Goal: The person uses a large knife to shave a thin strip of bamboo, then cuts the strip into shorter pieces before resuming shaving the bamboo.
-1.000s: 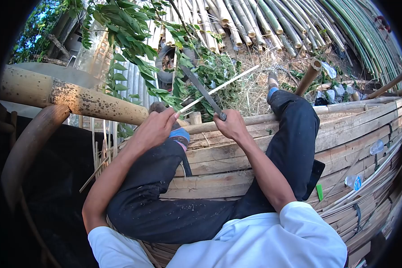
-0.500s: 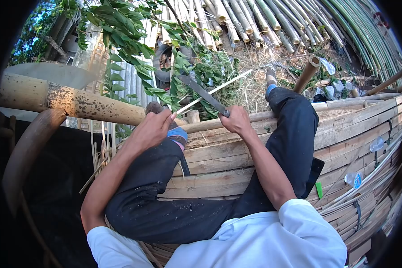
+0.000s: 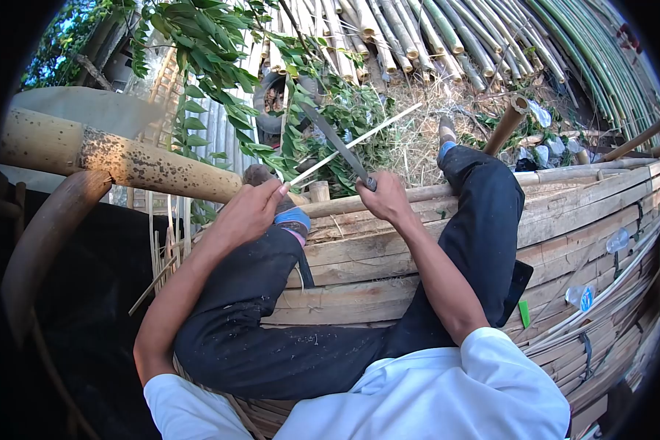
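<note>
A platform [image 3: 352,302] of flat wooden boards is carrying the seated person [image 3: 425,396], and on its right part a small green piece [image 3: 524,314], two clear plastic containers [image 3: 580,298] and several long, pale strips [image 3: 610,290] are lying.

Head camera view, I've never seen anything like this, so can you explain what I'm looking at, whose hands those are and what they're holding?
There's no machine here. A person wears one camera on their head, pointing forward and down, so you see roughly what they see, with dark curved edges.

The arms are the wearer's own. Their left hand holds a thin pale strip. Their right hand grips a long-bladed knife, which crosses the strip in the picture; whether they touch is hard to tell.

Beneath the legs are long pale slats. To the right, a small green piece and clear plastic containers lie there. Bamboo poles lie farther off.
</note>
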Tool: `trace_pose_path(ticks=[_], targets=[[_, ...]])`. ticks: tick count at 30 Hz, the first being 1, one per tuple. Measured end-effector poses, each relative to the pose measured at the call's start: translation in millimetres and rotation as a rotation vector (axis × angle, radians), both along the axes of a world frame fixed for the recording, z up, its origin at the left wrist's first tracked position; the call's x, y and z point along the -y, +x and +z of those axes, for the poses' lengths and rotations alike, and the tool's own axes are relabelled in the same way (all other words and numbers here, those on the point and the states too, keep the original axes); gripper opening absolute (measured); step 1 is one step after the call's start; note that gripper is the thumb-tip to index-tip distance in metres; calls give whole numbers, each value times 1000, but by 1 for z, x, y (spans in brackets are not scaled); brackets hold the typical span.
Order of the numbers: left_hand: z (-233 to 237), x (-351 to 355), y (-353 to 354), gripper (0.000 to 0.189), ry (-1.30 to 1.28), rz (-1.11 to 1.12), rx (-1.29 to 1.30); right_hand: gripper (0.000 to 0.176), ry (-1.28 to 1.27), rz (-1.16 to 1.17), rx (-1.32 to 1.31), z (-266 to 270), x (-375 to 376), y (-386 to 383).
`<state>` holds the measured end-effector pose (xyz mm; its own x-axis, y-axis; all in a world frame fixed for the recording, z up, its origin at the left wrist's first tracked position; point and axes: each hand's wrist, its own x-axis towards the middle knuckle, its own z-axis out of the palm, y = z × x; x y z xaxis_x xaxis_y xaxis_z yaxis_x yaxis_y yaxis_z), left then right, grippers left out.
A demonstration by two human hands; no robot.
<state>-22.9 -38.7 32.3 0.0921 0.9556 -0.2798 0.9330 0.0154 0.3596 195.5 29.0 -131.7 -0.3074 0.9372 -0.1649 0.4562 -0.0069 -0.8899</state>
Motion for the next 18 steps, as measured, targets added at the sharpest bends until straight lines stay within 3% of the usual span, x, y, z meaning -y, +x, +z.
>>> trace_pose_path(ticks=[2,10,18], targets=[[-2,-2,4,28,12,-14,-26,31,1,108,14,9,5,-7],[-1,-4,5,28,-56,0,-42,27,16,120,167,-10,-10,14],[-1,-3,6,28,-86,-18,-73,27,61,100,135,-19,-14,17]])
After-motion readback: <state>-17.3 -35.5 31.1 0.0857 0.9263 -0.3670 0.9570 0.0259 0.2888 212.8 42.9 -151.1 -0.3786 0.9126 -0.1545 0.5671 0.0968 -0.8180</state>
